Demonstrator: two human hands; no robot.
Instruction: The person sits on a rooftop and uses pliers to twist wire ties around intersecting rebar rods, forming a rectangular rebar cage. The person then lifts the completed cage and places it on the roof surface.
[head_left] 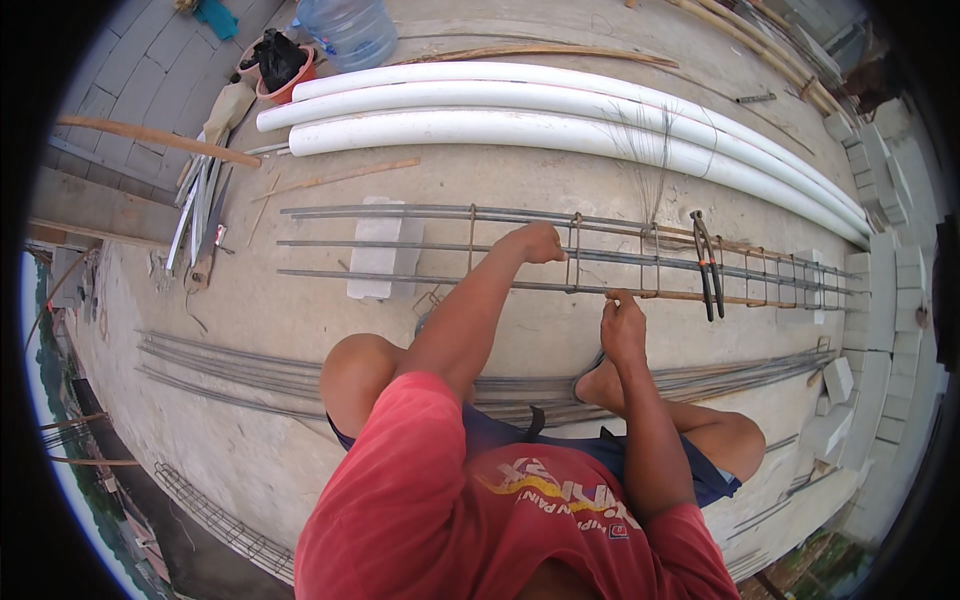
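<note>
A long rebar cage [600,255] of steel bars with square wire stirrups lies crosswise in front of me. My left hand [537,243] is closed over its middle bars, fingertips against a stirrup [575,232]. Nearer to me, my right hand [624,318] pinches at the near bar; whatever its fingers hold is too small to make out. To the right of it, black-handled pincers [708,265] lie across the bars. A bundle of thin tie wires [655,150] rests over the far side of the cage. A pale block [385,250] sits under the cage's left end.
White pipes [450,100] lie beyond the cage. Loose rebar [240,375] runs under my legs. Pale blocks [880,290] are stacked at the right. At the far left are a red bucket [290,85], a water jug [345,30], metal strips [200,205] and a wooden stick [160,138].
</note>
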